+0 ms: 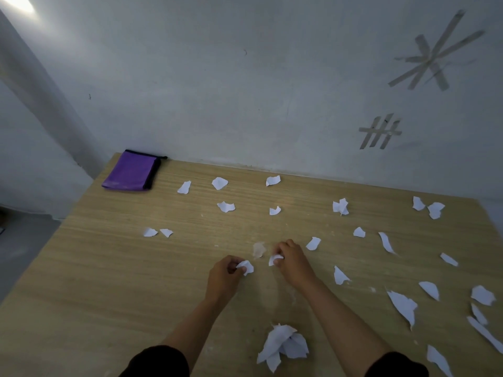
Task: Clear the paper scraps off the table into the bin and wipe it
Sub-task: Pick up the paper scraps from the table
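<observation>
Several torn white paper scraps lie scattered over the wooden table (109, 268). My left hand (226, 276) pinches one small scrap (245, 266) just above the tabletop near the middle. My right hand (292, 258) pinches another small scrap (275, 259) close beside it. A heap of larger scraps (283, 346) lies between my forearms near the front edge. More scraps spread to the right (402, 306) and toward the back (220, 183). No bin is in view.
A folded purple cloth (132, 171) with a black edge lies at the table's back left corner. The table's back edge meets a grey wall with tape marks (381, 131). Floor shows past the table's left edge. A pale stain (258, 249) marks the wood between my hands.
</observation>
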The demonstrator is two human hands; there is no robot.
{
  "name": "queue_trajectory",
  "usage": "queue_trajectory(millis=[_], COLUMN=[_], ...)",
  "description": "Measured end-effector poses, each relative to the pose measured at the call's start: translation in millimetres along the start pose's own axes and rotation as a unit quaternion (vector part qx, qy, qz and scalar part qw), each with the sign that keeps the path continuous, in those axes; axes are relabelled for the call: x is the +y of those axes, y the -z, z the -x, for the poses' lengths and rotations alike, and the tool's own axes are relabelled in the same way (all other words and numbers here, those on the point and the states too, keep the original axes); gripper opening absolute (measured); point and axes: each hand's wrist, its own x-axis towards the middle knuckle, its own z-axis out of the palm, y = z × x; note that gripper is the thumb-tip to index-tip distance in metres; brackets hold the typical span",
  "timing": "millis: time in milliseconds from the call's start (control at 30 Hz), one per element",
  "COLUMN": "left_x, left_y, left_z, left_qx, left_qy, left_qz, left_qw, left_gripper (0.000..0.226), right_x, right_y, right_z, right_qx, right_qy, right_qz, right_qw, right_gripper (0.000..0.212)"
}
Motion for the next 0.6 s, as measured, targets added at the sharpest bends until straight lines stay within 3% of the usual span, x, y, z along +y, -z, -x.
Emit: queue_trajectory(millis=[167, 300, 433, 500, 600], left_x=[-1, 0, 0, 2, 4], left_y=[0, -3, -6, -7, -7], left_z=[-2, -3, -3, -3, -3], left_qx=[0.0, 0.002, -0.001, -0.003, -0.009], left_qy=[0.007, 0.01, 0.006, 0.004, -0.002], left_qz=[-0.008, -0.013, -0.019, -0.023, -0.026], left_qw=[1.0, 1.0, 1.0, 1.0, 1.0], left_gripper=[0.01, 0.011, 0.011, 0.011, 0.012], right_x=[1, 13, 28, 34, 49], right_y=[12, 29, 41, 47, 49], right_z=[-7, -7, -8, -10, -15], right_qx=[-0.008, 0.133, 0.228, 0.219, 0.139], right_qy=[-0.066, -0.129, -0.151, -0.156, -0.147], right_qz=[-0.079, -0.16, -0.162, -0.147, -0.076], right_qw=[0.995, 0.97, 0.948, 0.952, 0.976], right_gripper=[0.008, 0.004, 0.019, 0.028, 0.027])
